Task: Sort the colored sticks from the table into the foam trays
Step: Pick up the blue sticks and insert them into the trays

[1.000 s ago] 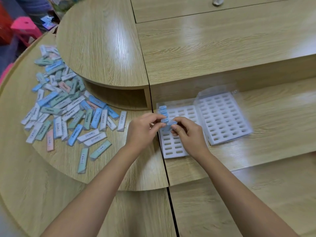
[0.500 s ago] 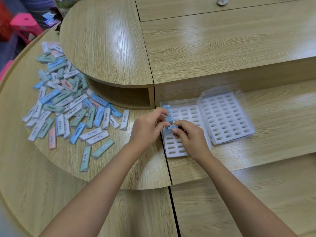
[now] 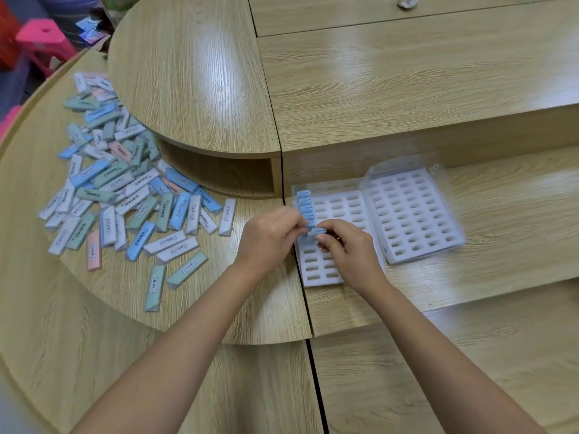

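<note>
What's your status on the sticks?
Left hand, right hand pinch blue stick over left tray. Blue row stands in its left column. Slots ahead unblocked; pile lies left.

The loose sticks [image 3: 125, 195] were pale blue, sea green, white and, here and there, pink, many bearing black barcode print. The table [image 3: 376, 89] showed light oak grain with a glossy sheen. The left foam tray [image 3: 319, 274] and the right foam tray [image 3: 413, 220] were white, patterned with even rows of oval slots. The standing row of sticks [image 3: 303, 205] and the pinched stick [image 3: 317, 230] were blue. A stool [image 3: 44, 39] was bright pink.
</note>
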`<state>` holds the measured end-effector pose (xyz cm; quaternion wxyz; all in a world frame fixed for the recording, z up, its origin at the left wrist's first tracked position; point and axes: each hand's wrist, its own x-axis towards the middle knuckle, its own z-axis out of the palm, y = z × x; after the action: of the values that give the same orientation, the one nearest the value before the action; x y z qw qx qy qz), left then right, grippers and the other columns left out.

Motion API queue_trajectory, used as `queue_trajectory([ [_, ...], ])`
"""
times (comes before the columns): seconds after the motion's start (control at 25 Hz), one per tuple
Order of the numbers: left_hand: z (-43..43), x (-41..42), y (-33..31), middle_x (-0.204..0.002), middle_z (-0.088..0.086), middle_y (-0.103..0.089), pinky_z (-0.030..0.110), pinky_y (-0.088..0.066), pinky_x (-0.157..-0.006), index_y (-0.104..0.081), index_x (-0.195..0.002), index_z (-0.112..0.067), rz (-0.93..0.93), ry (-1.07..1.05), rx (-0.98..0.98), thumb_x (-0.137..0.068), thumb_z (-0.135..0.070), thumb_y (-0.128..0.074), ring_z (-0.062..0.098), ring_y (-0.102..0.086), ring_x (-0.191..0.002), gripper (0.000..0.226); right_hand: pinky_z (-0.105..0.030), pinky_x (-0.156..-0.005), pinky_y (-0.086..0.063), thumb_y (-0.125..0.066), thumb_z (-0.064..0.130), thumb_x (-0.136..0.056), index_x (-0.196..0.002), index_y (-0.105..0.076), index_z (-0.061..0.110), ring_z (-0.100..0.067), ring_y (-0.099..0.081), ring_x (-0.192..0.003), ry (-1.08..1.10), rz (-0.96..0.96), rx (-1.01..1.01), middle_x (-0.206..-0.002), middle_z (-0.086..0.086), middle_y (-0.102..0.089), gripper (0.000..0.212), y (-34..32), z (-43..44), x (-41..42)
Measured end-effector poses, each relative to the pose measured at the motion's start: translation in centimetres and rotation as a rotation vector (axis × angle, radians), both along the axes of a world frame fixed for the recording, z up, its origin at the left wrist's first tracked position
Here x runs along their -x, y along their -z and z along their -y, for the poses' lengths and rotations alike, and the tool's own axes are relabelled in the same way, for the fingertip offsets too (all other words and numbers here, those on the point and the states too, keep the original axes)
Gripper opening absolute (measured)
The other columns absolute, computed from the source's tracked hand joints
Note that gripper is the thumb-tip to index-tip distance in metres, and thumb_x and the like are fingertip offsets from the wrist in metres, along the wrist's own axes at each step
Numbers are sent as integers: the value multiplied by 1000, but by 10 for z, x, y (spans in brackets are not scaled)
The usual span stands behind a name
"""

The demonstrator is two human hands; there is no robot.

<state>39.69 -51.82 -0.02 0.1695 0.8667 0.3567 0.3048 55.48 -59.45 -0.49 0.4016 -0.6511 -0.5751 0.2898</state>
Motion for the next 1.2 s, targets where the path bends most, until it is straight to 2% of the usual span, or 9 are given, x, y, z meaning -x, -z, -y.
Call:
queue_trajectory([
  [0.2,1,-2,3,-80,-2,-66,33,-50,-60,-67,-83,-12,-29,-3,-44,-84,-21,-56,15,-63,-75,14,-11,-66,-42,-59,11,-90,-101,-65,9,4,-54,-73,-15,86,-39,-81,4,-62,12,-1,-1,7],
  [0.28,2,1,4,-86,-3,-64,27,-48,-63,-68,-87,-14,-14,-12,6,-82,-17,-62,14,-60,-79,8,-15,-64,-46,-60,10,-89,-99,-63,9,0,-55,-70,3,88,-30,-79,7,-61,10,-1,0,10],
  [0.4,2,5,0,-97,-6,-59,17,-43,-70,-70,-96,-18,40,-35,165,-81,-9,-68,10,-55,-90,18,-29,-57,-47,-61,14,-89,-93,-63,9,-8,-52,-62,32,191,-37,-72,6,-59,7,5,-2,10],
  [0.56,23,21,-9,-103,-14,-58,11,-44,-68,-65,-108,-25,98,-141,375,-89,-9,-58,2,-56,-86,26,-24,-62,-49,-65,18,-87,-103,-62,11,-7,-54,-72,83,223,-12,-87,8,-58,17,0,4,8],
  [0.68,47,54,-13,-96,-18,-62,11,-44,-65,-66,-102,-28,125,-236,453,-89,-12,-59,0,-57,-85,22,-13,-63,-42,-65,13,-87,-107,-61,7,-8,-53,-73,145,255,-122,-92,6,-57,21,-16,12,10],
  [0.8,58,100,-14,-92,-16,-65,19,-49,-67,-67,-99,-29,132,-399,527,-89,-18,-61,0,-59,-81,16,-23,-66,-45,-60,10,-90,-101,-63,7,-11,-54,-76,86,254,-125,-87,3,-60,12,-31,6,33],
  [0.88,47,131,-18,-90,-12,-66,28,-51,-70,-67,-100,-27,69,-473,526,-89,-20,-60,1,-59,-80,15,-24,-68,-42,-58,11,-90,-96,-63,10,-11,-53,-77,31,258,-70,-85,4,-59,8,-34,-5,60],
  [1.04,-15,177,-22,-100,-2,-66,30,-45,-74,-66,-108,-21,-147,-482,370,-88,-25,-59,15,-61,-90,21,-25,-69,-37,-57,15,-90,-95,-65,11,-12,-50,-78,-60,343,42,-87,0,-60,10,-30,-44,118],
  [1.2,-80,188,-14,-113,8,-62,36,-44,-80,-62,-119,-16,-427,-384,280,-89,-34,-56,28,-57,-103,36,-25,-71,-36,-56,16,-90,-98,-66,11,-15,-53,-83,-7,369,132,-94,-4,-64,13,-23,-79,165],
])
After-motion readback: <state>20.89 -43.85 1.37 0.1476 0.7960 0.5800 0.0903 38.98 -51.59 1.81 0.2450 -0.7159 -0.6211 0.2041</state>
